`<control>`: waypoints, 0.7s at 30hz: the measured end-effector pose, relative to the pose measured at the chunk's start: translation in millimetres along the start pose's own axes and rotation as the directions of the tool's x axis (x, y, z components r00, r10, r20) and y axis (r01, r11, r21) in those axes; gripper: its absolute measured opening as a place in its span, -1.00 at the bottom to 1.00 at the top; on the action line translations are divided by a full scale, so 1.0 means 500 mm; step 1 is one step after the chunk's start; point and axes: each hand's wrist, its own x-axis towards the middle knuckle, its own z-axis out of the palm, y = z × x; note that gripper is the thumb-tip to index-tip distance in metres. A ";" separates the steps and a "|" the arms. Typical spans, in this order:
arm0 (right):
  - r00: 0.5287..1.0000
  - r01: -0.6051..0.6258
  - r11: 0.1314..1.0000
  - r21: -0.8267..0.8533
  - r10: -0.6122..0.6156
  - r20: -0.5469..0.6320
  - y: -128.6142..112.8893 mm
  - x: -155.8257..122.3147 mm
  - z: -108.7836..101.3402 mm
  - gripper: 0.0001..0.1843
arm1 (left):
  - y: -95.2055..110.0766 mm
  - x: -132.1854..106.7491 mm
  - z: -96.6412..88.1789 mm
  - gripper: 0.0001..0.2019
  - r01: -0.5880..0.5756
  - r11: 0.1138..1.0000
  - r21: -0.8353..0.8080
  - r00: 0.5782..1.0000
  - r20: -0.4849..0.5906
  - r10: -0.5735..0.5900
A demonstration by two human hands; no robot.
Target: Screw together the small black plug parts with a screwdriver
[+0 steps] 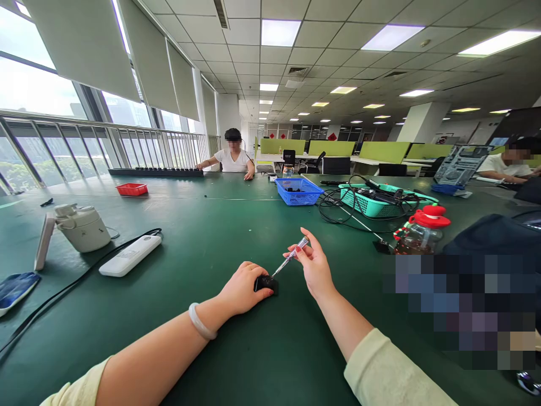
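On the green tabletop [270, 349] lies a small black block-like part [267, 283], its exact kind too small to make out. Fingers and thumb of my left hand [243, 287] close around its left side and press it to the table. A slim screwdriver with a clear handle [291, 256] slants down to the left, its tip at the top of the black part. My right hand [315, 264] grips the handle between thumb and fingers, with the index finger raised near its upper end. The screw, if any, under the tip is hidden.
A white power bank [131, 255] and a cream bottle [82, 228] stand left. Ahead are a red tray [132, 189], a blue basket [298, 192] and a green basket [372, 204] of cables. A red-lidded jar [422, 231] is right. A person [234, 160] sits opposite.
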 end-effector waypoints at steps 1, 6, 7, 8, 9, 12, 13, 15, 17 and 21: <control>1.000 -0.010 1.000 0.003 0.010 -0.015 0.002 0.001 -0.001 -0.27 | 0.000 0.000 0.000 -0.72 -0.001 1.000 -0.001 1.000 0.001 0.001; 0.996 -0.045 0.999 -0.005 0.045 -0.078 0.015 0.007 -0.006 -0.25 | 0.001 0.000 -0.001 -0.71 -0.004 1.000 0.011 1.000 0.013 0.004; 0.995 -0.052 0.999 -0.015 0.050 -0.089 0.017 0.007 -0.007 -0.27 | 0.001 0.000 -0.001 -0.71 -0.009 1.000 0.015 1.000 0.015 0.008; 0.994 -0.059 0.998 -0.027 0.056 -0.098 0.020 0.008 -0.007 -0.28 | 0.001 0.000 -0.001 -0.70 -0.014 1.000 0.017 1.000 0.016 0.013; 0.993 -0.066 0.997 -0.037 0.062 -0.104 0.022 0.008 -0.008 -0.30 | 0.001 0.000 -0.001 -0.70 -0.018 1.000 0.018 1.000 0.017 0.017; 0.993 -0.073 0.997 -0.034 0.069 -0.099 0.027 0.007 -0.008 -0.35 | 0.002 0.000 0.000 -0.70 -0.017 1.000 0.015 1.000 0.016 0.017; 0.994 -0.069 0.997 -0.026 0.066 -0.091 0.028 0.007 -0.008 -0.37 | 0.002 0.000 0.000 -0.70 -0.018 1.000 0.014 1.000 0.015 0.018; 0.996 -0.051 0.999 -0.017 0.050 -0.071 0.028 0.006 -0.007 -0.41 | 0.001 0.000 0.000 -0.70 -0.022 1.000 0.013 1.000 0.015 0.021; 0.999 -0.019 1.000 -0.024 0.018 -0.043 0.027 0.005 -0.006 -0.46 | 0.000 0.000 0.000 -0.69 -0.016 1.000 0.010 1.000 0.011 0.016; 0.997 0.070 0.996 -0.063 -0.069 0.023 0.018 0.002 -0.005 -0.55 | -0.005 0.001 0.002 -0.67 0.024 1.000 -0.004 1.000 -0.016 -0.024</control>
